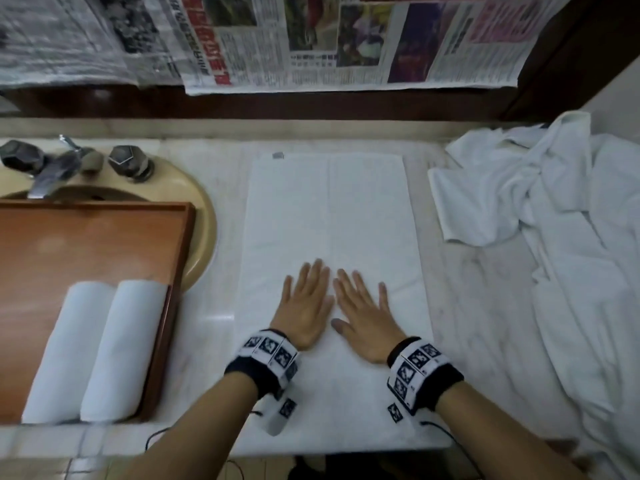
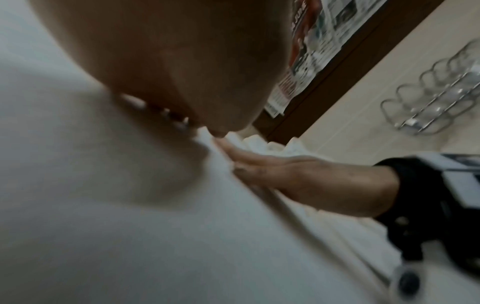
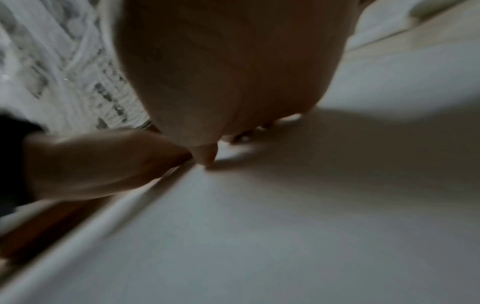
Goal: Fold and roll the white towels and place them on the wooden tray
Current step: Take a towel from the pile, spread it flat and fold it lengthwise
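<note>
Both hands flat, fingers straight, nothing held: left hand [image 1: 306,308] & right hand [image 1: 365,322] press the spread towel [image 1: 325,209], centre of frame on the bench [image 1: 485,289]. Smooth outward from the middle before folding. Tray [image 1: 86,244] at left w/ two rolled towels [image 1: 97,351]. Newspaper [image 1: 311,39] print too blurred to read.

counter: i see pale marble [image 1: 478,306], veined grey, running left to right
sink: beige basin [image 1: 204,216] set into the counter at my left
tap: metal spout [image 1: 45,183] between two dark faceted knobs
wall: dark wood frame [image 1: 311,103] behind the counter, newspaper [image 1: 311,46] taped over what it holds
side wall: cream tile [image 2: 363,98] with a wire rack [image 2: 436,90] fixed on it
light: dim, soft, with a faint glare on the marble
</note>
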The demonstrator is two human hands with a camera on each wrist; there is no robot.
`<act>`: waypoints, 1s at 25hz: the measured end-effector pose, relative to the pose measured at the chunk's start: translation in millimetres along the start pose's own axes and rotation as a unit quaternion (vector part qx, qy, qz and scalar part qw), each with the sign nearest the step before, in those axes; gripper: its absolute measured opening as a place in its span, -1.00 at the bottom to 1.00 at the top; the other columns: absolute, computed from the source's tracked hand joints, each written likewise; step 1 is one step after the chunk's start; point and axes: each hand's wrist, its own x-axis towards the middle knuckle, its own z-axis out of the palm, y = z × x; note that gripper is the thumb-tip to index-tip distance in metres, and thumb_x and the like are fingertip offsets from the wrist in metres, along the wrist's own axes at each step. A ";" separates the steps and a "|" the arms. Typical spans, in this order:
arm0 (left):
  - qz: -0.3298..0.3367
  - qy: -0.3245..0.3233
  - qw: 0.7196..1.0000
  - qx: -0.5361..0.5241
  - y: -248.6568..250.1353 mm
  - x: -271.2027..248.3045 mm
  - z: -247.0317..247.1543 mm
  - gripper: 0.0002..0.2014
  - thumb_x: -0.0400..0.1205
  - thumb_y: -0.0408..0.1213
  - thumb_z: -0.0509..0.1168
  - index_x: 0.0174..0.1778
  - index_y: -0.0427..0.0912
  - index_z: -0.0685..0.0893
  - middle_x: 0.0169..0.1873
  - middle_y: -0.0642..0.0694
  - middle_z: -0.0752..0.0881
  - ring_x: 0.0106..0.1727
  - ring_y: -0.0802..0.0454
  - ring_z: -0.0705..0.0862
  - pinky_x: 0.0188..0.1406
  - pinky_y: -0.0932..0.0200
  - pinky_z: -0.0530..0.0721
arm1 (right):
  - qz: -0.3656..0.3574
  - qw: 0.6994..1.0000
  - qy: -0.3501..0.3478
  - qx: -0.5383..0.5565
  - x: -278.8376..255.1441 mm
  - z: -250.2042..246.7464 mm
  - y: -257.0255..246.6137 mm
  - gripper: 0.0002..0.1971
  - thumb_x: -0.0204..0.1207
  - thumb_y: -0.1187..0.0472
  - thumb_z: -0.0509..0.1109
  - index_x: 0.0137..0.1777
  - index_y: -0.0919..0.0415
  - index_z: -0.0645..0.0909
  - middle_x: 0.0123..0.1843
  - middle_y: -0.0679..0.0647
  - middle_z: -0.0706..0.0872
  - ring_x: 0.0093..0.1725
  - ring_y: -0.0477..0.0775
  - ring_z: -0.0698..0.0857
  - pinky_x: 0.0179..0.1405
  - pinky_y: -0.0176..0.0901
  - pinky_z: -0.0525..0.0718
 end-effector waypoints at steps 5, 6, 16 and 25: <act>-0.226 0.076 0.971 0.001 -68.7 -33.7 0.7 -0.39 0.76 0.04 -0.25 0.71 -0.07 -0.24 0.67 -0.05 -0.35 0.69 -0.07 -0.34 0.61 -0.20 -0.35 | 0.243 0.967 0.039 0.066 -23.6 -2.3 47.6 -0.31 0.72 -0.17 -0.19 0.68 0.12 -0.41 0.66 -0.04 -0.52 0.65 0.06 -0.45 0.52 0.45 -0.41; -0.203 0.080 0.976 -0.007 -56.4 -37.4 2.2 -0.35 0.73 0.08 -0.32 0.71 -0.13 -0.23 0.68 -0.09 -0.33 0.69 -0.09 -0.33 0.60 -0.21 -0.33 | 0.221 0.972 0.052 0.063 -27.7 -1.1 30.7 -0.31 0.72 -0.16 -0.21 0.68 0.13 -0.40 0.66 -0.04 -0.51 0.66 0.07 -0.44 0.51 0.43 -0.42; -0.195 0.069 0.978 -0.002 -56.6 -89.6 25.0 -0.40 0.78 0.00 -0.25 0.72 -0.16 -0.19 0.70 -0.07 -0.26 0.70 -0.06 -0.28 0.61 -0.17 -0.33 | 0.234 0.968 0.058 0.064 -66.5 31.6 13.8 -0.36 0.74 -0.10 -0.19 0.71 0.12 -0.31 0.71 -0.04 -0.41 0.68 0.04 -0.36 0.57 0.40 -0.32; -0.075 0.156 0.983 0.054 -37.4 -128.9 86.1 -0.36 0.72 0.08 -0.29 0.73 -0.06 -0.11 0.70 0.05 -0.15 0.70 0.11 -0.21 0.66 -0.03 -0.31 | 0.105 0.982 0.156 -0.015 -105.1 104.5 -20.4 -0.38 0.68 -0.16 -0.24 0.72 -0.04 -0.12 0.74 -0.11 -0.23 0.71 -0.02 -0.23 0.62 0.32 -0.22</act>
